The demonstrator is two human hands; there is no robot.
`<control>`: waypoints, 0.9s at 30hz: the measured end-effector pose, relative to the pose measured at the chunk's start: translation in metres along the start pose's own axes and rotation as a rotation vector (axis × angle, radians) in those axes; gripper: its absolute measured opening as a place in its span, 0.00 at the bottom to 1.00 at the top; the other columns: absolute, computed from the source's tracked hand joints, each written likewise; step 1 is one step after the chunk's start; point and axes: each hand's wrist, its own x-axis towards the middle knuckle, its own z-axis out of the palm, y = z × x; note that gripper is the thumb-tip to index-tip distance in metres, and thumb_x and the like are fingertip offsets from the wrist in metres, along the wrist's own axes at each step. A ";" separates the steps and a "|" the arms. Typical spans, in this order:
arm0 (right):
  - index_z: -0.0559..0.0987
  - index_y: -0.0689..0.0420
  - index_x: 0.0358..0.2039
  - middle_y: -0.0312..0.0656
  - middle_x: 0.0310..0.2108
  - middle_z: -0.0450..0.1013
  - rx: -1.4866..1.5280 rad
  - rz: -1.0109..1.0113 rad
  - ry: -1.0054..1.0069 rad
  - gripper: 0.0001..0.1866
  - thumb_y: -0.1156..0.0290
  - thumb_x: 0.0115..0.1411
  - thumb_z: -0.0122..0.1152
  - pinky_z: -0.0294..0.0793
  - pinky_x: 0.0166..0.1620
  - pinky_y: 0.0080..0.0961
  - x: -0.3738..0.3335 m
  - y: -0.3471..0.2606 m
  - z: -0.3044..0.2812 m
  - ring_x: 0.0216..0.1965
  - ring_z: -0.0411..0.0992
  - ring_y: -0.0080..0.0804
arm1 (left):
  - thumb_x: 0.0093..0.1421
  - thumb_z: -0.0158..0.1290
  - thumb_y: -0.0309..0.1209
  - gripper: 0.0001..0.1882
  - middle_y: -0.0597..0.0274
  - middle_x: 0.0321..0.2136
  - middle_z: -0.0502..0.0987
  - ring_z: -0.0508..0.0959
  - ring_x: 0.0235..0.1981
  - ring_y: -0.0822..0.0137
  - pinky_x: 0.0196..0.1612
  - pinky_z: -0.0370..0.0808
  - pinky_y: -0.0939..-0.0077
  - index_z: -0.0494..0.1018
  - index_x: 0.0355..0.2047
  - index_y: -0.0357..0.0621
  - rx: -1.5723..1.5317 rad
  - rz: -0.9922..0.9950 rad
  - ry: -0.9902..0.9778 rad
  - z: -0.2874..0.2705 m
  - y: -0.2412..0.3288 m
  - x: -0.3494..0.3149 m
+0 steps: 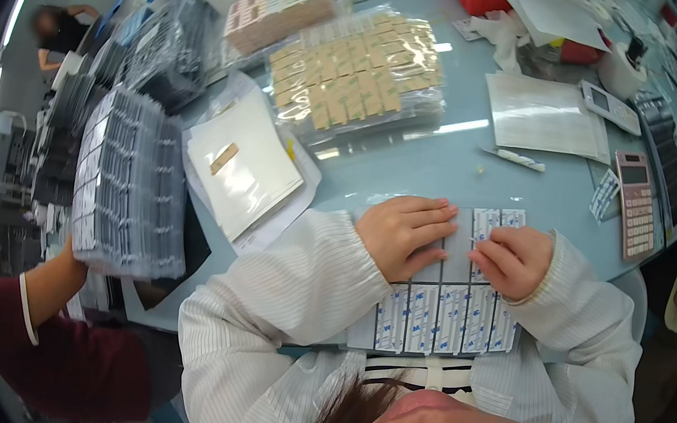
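Note:
On the table close to my body lies a sheet of adhesive strips (450,320), white with blue print and split into rows by dark lines. My left hand (406,235) rests flat on its upper left part, fingers stretched to the right. Beside it, my right hand (512,261) has thumb and fingers pinched together over an upper strip near the right side. What that pinch holds, if anything, is hidden by the fingers. A bare grey section of the sheet shows between my hands.
Bagged tan pieces (360,70) and white sheets (247,162) lie beyond and left. A tall strip stack (131,182) stands at the left, by a co-worker's arm (57,283). A pink calculator (635,206), a white pen (519,160) and a silvery pouch (546,116) lie right.

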 end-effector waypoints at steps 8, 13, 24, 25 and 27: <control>0.84 0.66 0.39 0.45 0.34 0.77 -0.147 0.087 -0.085 0.12 0.78 0.54 0.70 0.77 0.30 0.28 0.007 -0.010 -0.004 0.28 0.78 0.37 | 0.55 0.65 0.31 0.26 0.54 0.59 0.75 0.73 0.62 0.53 0.63 0.71 0.58 0.76 0.55 0.40 0.054 0.089 0.031 0.008 0.006 -0.001; 0.83 0.68 0.39 0.46 0.35 0.77 -0.156 -0.018 -0.067 0.13 0.80 0.51 0.70 0.78 0.31 0.29 0.010 -0.008 -0.005 0.29 0.78 0.38 | 0.56 0.63 0.31 0.33 0.54 0.64 0.69 0.68 0.65 0.53 0.66 0.65 0.57 0.69 0.63 0.42 0.141 0.020 -0.042 0.010 0.017 -0.001; 0.80 0.64 0.31 0.45 0.36 0.75 -0.065 0.056 -0.098 0.09 0.79 0.48 0.68 0.75 0.30 0.30 0.014 -0.002 -0.002 0.27 0.76 0.37 | 0.57 0.63 0.40 0.46 0.49 0.68 0.64 0.63 0.70 0.50 0.70 0.61 0.53 0.56 0.72 0.39 -0.145 0.104 -0.117 0.006 0.015 0.003; 0.79 0.63 0.30 0.45 0.35 0.74 -0.026 0.076 -0.083 0.09 0.79 0.47 0.68 0.75 0.30 0.30 0.013 -0.001 -0.001 0.26 0.75 0.38 | 0.57 0.63 0.40 0.46 0.49 0.68 0.64 0.63 0.70 0.50 0.70 0.61 0.53 0.56 0.72 0.39 -0.170 0.110 -0.129 0.003 0.014 0.004; 0.79 0.62 0.29 0.44 0.35 0.74 0.013 0.128 -0.086 0.08 0.79 0.47 0.68 0.75 0.29 0.31 0.009 0.003 0.003 0.26 0.75 0.38 | 0.55 0.65 0.43 0.50 0.48 0.68 0.64 0.63 0.70 0.49 0.69 0.61 0.52 0.55 0.72 0.38 -0.190 0.104 -0.197 0.003 0.010 0.009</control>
